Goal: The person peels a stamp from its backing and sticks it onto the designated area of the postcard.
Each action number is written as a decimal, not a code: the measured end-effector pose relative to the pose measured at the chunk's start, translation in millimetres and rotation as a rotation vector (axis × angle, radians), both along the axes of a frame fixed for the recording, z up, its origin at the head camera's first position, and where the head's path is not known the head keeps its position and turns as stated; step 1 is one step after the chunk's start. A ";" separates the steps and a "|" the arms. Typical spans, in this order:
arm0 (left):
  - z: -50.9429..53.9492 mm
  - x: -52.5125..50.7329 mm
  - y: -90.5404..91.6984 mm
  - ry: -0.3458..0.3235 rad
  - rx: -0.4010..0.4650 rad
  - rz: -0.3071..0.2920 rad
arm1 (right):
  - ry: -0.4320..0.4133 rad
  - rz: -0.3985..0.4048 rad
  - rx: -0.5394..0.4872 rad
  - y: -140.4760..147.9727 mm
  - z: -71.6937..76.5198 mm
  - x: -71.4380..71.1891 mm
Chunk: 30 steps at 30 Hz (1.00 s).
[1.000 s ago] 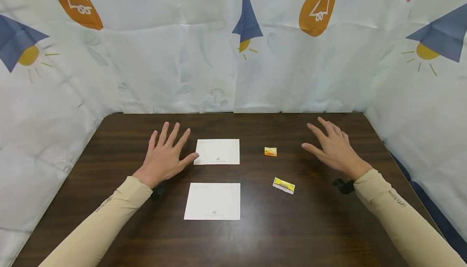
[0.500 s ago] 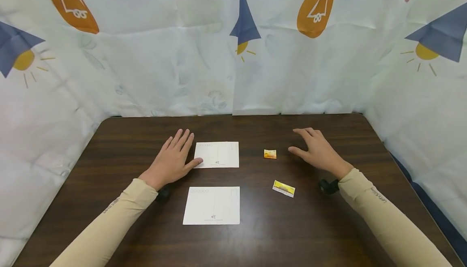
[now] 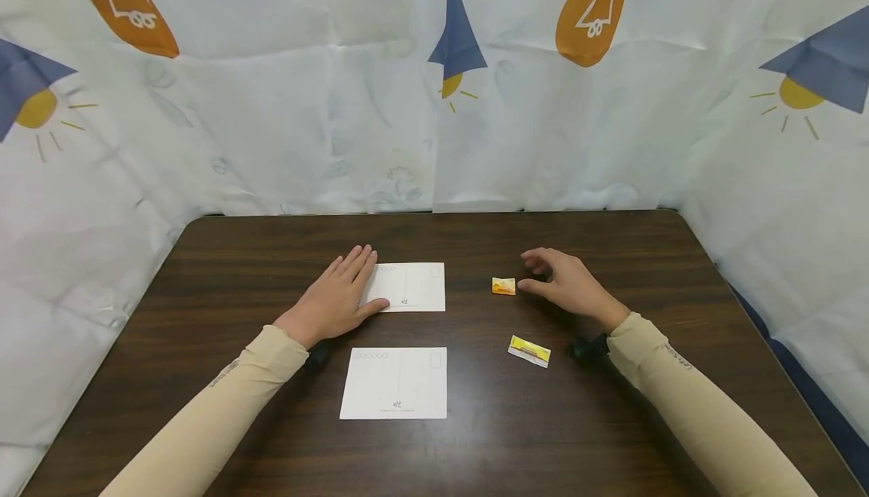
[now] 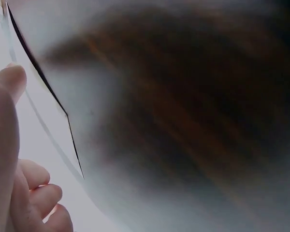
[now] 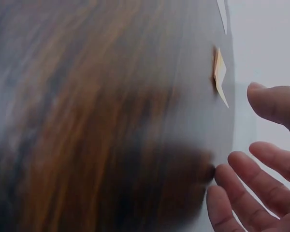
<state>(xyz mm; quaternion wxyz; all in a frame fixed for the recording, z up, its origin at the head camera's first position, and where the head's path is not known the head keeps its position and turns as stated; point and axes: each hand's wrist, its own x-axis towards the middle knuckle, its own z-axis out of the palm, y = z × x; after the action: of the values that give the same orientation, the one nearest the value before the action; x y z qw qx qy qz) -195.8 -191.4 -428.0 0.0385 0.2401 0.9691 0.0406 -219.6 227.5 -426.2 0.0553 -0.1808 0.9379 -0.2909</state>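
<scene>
In the head view the left hand [image 3: 336, 297] lies with straight fingers over the left edge of the upper white card [image 3: 416, 287], its thumb on the card. The right hand [image 3: 570, 284] is just right of a small orange-yellow packet [image 3: 504, 286], thumb and fingers bent and apart with nothing between them. In the right wrist view that packet [image 5: 220, 72] lies beyond the thumb, and the hand [image 5: 266, 179] does not touch it. The left wrist view shows the left hand [image 4: 19, 159] beside the card's dark-shadowed edge.
A second white card [image 3: 397, 384] lies nearer the front of the dark wooden table [image 3: 285, 437]. To its right is a yellow-and-white packet [image 3: 529, 351], set at a slant. A white patterned curtain [image 3: 271, 120] hangs behind the table and along both sides.
The left hand has moved right, farther over the upper card, its fingers closer together. The right hand has moved left to the orange-yellow packet, its fingers bending more.
</scene>
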 end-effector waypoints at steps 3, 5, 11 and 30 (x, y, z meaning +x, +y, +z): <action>0.6 -0.3 2.5 0.008 -0.015 -0.021 | -0.008 0.004 -0.020 -3.9 -0.5 -0.3; 1.4 -0.3 3.8 0.012 -0.021 -0.036 | -0.003 0.014 -0.024 -5.5 -1.9 -0.8; 5.5 1.4 5.6 -0.040 -0.030 -0.045 | -0.001 0.027 -0.018 -9.1 -5.9 -2.7; 0.3 -2.1 5.8 -0.146 -0.020 -0.030 | -0.003 0.033 0.033 -19.0 -9.3 -4.2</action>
<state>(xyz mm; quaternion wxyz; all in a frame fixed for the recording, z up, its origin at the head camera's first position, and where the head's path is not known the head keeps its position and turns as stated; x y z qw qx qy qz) -197.9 -185.6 -427.7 0.1122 0.2504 0.9604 0.0479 -223.7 208.5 -435.5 0.0643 -0.1949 0.9393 -0.2749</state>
